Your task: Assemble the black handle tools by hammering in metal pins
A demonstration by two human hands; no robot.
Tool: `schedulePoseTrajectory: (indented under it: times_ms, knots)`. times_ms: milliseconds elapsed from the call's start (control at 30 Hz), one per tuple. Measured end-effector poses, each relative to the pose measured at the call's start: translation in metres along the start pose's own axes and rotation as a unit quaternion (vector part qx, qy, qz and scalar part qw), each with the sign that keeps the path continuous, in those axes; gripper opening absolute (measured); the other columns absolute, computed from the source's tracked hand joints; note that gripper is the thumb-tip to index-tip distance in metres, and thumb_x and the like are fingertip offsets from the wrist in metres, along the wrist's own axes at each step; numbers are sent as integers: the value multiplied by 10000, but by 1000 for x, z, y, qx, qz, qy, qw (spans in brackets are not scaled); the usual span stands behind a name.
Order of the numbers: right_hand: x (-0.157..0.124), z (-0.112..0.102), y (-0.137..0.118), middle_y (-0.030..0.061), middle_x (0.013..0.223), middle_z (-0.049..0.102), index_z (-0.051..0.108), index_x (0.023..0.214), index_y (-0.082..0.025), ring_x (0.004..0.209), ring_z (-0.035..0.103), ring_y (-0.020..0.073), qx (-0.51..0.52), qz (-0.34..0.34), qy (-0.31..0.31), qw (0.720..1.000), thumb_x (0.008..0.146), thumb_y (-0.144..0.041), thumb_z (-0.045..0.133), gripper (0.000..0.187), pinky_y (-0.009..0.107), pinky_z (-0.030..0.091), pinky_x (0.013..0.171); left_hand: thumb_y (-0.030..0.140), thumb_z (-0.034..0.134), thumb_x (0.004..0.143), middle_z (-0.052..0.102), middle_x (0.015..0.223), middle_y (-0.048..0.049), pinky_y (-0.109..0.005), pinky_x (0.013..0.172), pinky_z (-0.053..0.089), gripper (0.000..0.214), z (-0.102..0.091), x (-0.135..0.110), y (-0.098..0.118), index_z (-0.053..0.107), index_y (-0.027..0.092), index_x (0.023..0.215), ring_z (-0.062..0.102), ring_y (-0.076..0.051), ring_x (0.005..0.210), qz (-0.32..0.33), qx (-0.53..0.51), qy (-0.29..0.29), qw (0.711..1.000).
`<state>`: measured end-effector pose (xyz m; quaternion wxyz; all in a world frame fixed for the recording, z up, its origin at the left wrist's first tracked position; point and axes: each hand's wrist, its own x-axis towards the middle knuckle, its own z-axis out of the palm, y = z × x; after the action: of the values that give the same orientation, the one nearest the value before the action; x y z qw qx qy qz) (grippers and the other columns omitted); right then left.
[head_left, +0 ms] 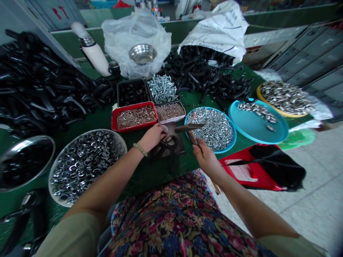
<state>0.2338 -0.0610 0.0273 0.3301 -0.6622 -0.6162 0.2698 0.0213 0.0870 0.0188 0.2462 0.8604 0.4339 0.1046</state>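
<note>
My right hand [205, 155] is wrapped round the wooden handle of a hammer [188, 127]. The hammer's dark metal head is raised over the right side of a dark metal plate [177, 147]. On that plate lies a black clamp-like part [168, 141] with a bright metal piece in it. My left hand [154, 136], a beaded bracelet at its wrist, is just above this part with its fingers pinched together; what they hold is hidden. Close to the left hand stands a red tray [114, 123] of small pins. A blue tray [233, 141] of small metal nuts lies beyond the hammer.
Left of me are a round tray [50, 185] of metal rings and a steel bowl [49, 157]. Black plastic handles [34, 78] are heaped at the left and back. Another blue tray [273, 134] and a yellow tray [292, 115] hold metal barrels. A thermos [98, 57] leans behind.
</note>
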Motion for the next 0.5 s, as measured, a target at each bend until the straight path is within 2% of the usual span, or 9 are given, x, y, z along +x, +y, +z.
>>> schedulePoseTrajectory:
  times_ms: [67,167,267,400,500]
  knots:
    - [-5,0,-1,141,1069,688,524,1261,-142,952,667,253,-7,2,-17,1000,957,-393,358,427,375,532,788,183,507,867,607,1032,-81,-337,924,473,128,-1,1,3,634,162,865,586,-185,888,6,6,3,1000]
    - [-13,3,0,140,1104,687,532,1260,-146,988,669,257,-24,8,-53,998,955,-372,365,414,375,522,826,209,458,900,627,985,-80,-338,890,479,163,-4,-8,11,615,165,909,597,-188,852,-6,-15,51,999]
    - [-18,8,1,121,1061,706,526,1271,-165,966,682,253,-32,31,-88,995,958,-361,369,401,358,524,810,261,468,912,662,891,-53,-321,840,495,175,-4,-29,21,608,177,976,631,-182,800,-43,-108,106,988]
    - [-11,19,0,133,1126,686,526,1268,-161,1018,667,255,-29,28,-88,995,962,-346,356,397,363,509,860,262,573,851,701,946,-37,-294,837,512,203,10,-52,23,619,194,1036,667,-176,873,-90,-272,150,946]
    - [0,25,-4,144,1156,671,527,1264,-148,1041,654,259,-27,6,-79,997,959,-335,355,398,378,498,890,247,599,835,705,948,-34,-308,863,508,186,16,-56,20,643,188,1006,663,-180,889,-104,-294,161,936]
